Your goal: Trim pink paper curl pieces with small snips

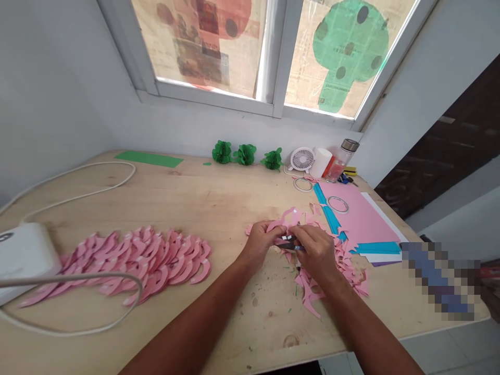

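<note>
A large spread of finished pink curved paper petals (128, 260) lies in overlapping rows on the left of the pale wooden tabletop (203, 198), which suggests much of the cutting is already done; to the right, a full sheet of pink paper (361, 219) with blue paper strips (330, 213) across it is not yet cut, so more appears to be left. A scatter of jagged pink paper offcuts (336, 271) lies around and under the hands near the front edge. The left hand (262, 240) pinches a small piece of pink paper (287, 217), its grip closed on the near edge of the piece, which rises slightly above the tabletop between the two hands. The right hand (317, 251) is clenched around a small dark cutting tool (288, 244), probably scissors, though its shape is too hidden to tell surely. The held piece looks thin, matte and curved, with a rounded lobe at its top, the same pink as the pile. Three green folded paper ornaments (245, 154) stand along the wall beneath the window, with a small white desk fan (302, 159) beside them.
</note>
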A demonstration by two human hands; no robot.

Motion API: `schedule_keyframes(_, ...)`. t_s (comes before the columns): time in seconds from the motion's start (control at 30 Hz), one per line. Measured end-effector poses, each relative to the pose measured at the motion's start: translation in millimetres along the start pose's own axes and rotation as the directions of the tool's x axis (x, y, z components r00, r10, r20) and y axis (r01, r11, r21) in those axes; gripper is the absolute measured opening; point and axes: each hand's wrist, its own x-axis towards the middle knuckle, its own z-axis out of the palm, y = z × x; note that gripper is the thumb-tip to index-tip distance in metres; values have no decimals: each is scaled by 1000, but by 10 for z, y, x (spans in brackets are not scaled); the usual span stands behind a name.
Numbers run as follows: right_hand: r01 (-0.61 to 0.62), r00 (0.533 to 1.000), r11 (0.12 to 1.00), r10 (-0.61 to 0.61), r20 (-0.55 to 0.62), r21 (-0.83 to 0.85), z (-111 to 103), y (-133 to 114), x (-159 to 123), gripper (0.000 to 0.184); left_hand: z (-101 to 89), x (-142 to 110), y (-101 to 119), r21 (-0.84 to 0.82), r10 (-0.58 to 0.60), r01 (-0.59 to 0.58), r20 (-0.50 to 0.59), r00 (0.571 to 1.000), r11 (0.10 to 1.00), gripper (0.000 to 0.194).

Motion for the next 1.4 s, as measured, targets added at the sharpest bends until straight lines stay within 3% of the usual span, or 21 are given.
schedule_keyframes(1.1, 1, 1000, 999, -2, -16, -36, 1, -35, 14, 22, 5, 14, 0, 26, 25, -24, -31, 999, 999, 24)
schedule_keyframes(1.23, -64, 998, 998, 64, 2, 14, 22, -11, -15, 27, -5, 25, -16, 60, 47, -44, -45, 998, 997, 21)
schedule_keyframes(1.4, -285, 958, 937, 288, 13, 203, 56, 54, -47, 25, -16, 23, -22, 90, 41, -36, -53, 998, 995, 19)
